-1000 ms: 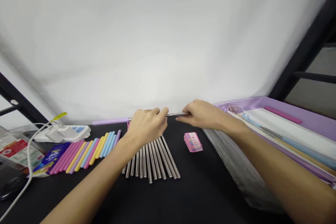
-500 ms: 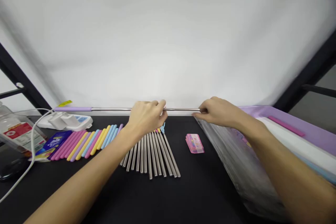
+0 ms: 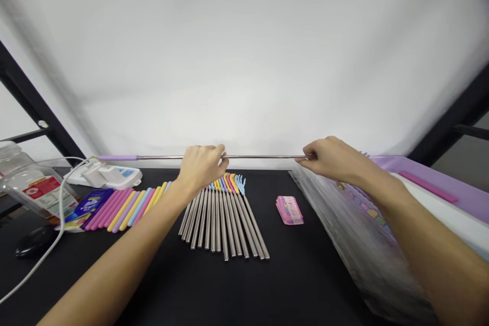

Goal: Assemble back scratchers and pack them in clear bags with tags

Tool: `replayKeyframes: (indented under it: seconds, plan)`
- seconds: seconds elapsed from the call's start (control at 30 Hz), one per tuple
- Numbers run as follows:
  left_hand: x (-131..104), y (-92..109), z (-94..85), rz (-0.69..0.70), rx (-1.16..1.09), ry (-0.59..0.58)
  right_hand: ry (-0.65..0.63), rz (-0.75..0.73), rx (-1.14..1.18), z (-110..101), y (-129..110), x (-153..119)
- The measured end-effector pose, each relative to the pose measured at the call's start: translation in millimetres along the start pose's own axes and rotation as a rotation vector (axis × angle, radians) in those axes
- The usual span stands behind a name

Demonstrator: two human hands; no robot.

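Both hands hold one long telescopic metal rod stretched out level above the back of the black table. My left hand pinches it near the middle. My right hand grips its right end. The rod's purple handle sticks out far to the left. Below my left hand lies a fan of several collapsed metal rods with small coloured heads at their far ends.
Several coloured silicone sleeves lie in a row at left, beside a blue packet, a white power strip with cable, and a plastic jar. A pink card pack lies centre right. Clear bags and a purple tray fill the right.
The rod has been drawn out much longer: my right hand moved right, away from my left, and the purple handle slid further left. The view shifted slightly.
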State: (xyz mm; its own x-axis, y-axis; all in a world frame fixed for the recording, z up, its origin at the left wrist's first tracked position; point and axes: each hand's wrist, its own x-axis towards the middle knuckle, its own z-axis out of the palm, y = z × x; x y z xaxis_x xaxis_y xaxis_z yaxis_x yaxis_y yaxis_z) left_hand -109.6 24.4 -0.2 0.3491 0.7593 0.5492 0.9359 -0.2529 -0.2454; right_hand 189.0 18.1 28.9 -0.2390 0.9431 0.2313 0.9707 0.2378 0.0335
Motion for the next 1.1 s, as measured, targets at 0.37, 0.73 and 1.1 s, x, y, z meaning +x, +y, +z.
replayKeyframes:
  seconds: [0.37,0.73,1.1]
  plan:
    - [-6,5,2.3,0.249,-0.005,0.006,0.026,-0.092,0.060,7,-15,-2]
    - [-5,35,-3.3,0.212,-0.064,-0.051,0.020,-0.181,0.067,18,-36,3]
    - [-5,19,0.2,0.187,-0.121,-0.099,-0.004,-0.143,0.034,19,-36,0]
